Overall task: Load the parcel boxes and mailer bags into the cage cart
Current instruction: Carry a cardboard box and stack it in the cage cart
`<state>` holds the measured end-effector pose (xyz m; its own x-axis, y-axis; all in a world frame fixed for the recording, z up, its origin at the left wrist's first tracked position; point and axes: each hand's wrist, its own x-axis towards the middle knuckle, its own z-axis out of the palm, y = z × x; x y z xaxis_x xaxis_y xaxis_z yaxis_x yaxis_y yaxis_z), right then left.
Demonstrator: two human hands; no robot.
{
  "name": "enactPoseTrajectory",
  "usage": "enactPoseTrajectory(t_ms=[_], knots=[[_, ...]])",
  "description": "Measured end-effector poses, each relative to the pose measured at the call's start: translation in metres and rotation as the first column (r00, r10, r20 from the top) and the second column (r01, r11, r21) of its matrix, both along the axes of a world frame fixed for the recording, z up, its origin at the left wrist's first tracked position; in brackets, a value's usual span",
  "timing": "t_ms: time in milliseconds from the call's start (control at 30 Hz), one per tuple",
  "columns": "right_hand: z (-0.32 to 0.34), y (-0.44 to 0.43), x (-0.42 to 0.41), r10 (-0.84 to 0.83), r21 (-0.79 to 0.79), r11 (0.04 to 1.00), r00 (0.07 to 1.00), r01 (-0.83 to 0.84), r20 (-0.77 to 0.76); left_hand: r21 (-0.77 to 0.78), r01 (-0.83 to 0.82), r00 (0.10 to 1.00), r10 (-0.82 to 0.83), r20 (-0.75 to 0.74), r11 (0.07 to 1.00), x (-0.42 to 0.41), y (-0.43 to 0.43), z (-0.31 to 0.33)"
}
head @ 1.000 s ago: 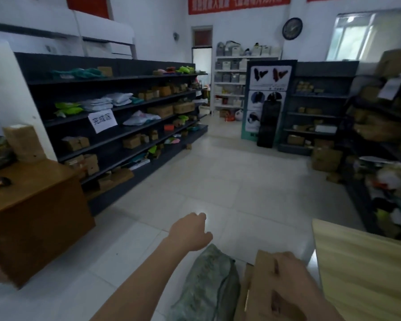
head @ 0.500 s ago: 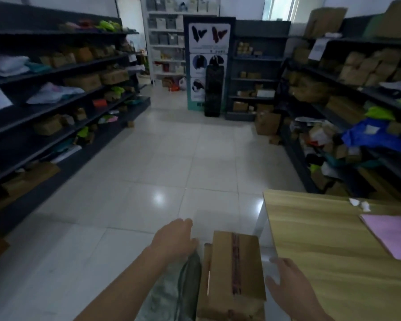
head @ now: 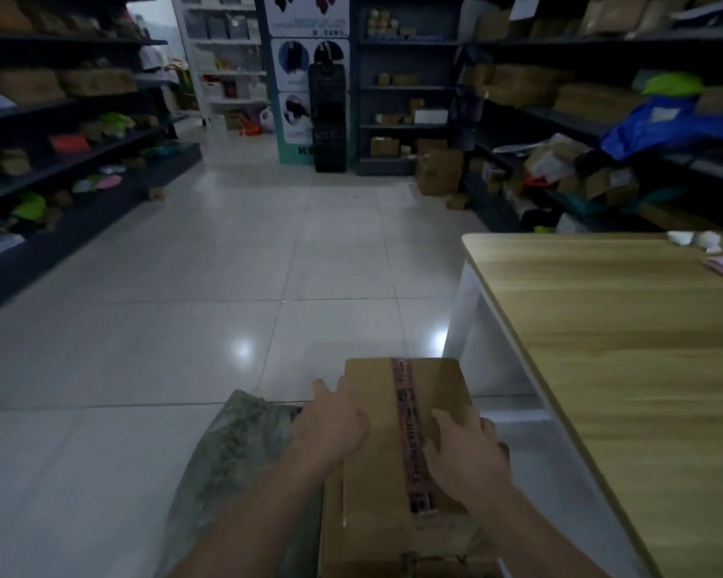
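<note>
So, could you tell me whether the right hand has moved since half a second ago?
Yes: the right hand went leftward, away from the light wooden table, onto the taped brown cardboard box.

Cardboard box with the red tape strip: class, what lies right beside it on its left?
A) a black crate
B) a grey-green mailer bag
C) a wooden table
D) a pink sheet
B: the grey-green mailer bag lies against the left side of the cardboard box, while the wooden table stands to its right.
</note>
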<state>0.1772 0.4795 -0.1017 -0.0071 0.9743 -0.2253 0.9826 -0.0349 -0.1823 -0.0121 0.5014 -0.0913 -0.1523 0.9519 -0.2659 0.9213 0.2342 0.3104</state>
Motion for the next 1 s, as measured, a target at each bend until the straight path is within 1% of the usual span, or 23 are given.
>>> enactPoseTrajectory(t_ms=[100,167,200,267,333,400,467,700,833,1000], knots=[[-0.061,0.007,0.021,-0.003,0.078,0.997,0.992,-0.007,0.127,-0.048,-0.006,1.000,0.005,-0.015,0.999,0.027,0.010,-0.078],[-0.092,0.010,0.035,-0.001,0.083,0.996,0.989,-0.012,0.150,-0.071,-0.011,0.998,0.006,-0.070,0.997,0.037,0.010,-0.122],[-0.105,0.010,0.041,-0.005,0.082,0.997,0.989,-0.007,0.150,-0.070,-0.002,0.996,-0.004,-0.085,0.998,0.040,0.010,-0.140],[-0.129,0.012,0.052,-0.037,0.087,0.996,0.991,0.026,0.128,-0.021,0.022,0.998,-0.024,-0.059,1.000,0.040,0.011,-0.168],[-0.149,0.017,0.058,-0.080,0.058,0.995,0.996,0.077,0.047,0.041,0.037,0.999,-0.036,-0.007,0.998,0.037,0.011,-0.184],[-0.163,0.021,0.058,-0.108,0.004,0.994,0.993,0.108,-0.053,0.107,0.039,0.999,-0.041,0.026,0.993,0.035,0.009,-0.192],[-0.169,0.024,0.057,-0.110,-0.025,0.994,0.989,0.108,-0.098,0.160,0.034,0.999,-0.040,0.036,0.987,0.033,0.007,-0.197],[-0.173,0.022,0.060,-0.111,-0.027,0.994,0.992,0.109,-0.064,0.171,0.039,0.999,-0.042,0.017,0.985,0.034,0.000,-0.200],[-0.171,0.038,0.062,-0.123,0.075,0.989,0.992,0.124,-0.016,0.203,0.020,0.999,-0.029,0.044,0.979,0.032,0.007,-0.199],[-0.182,0.039,0.060,-0.138,0.116,0.983,0.989,0.143,-0.053,0.263,0.008,0.999,-0.021,0.046,0.965,0.028,0.019,-0.200]])
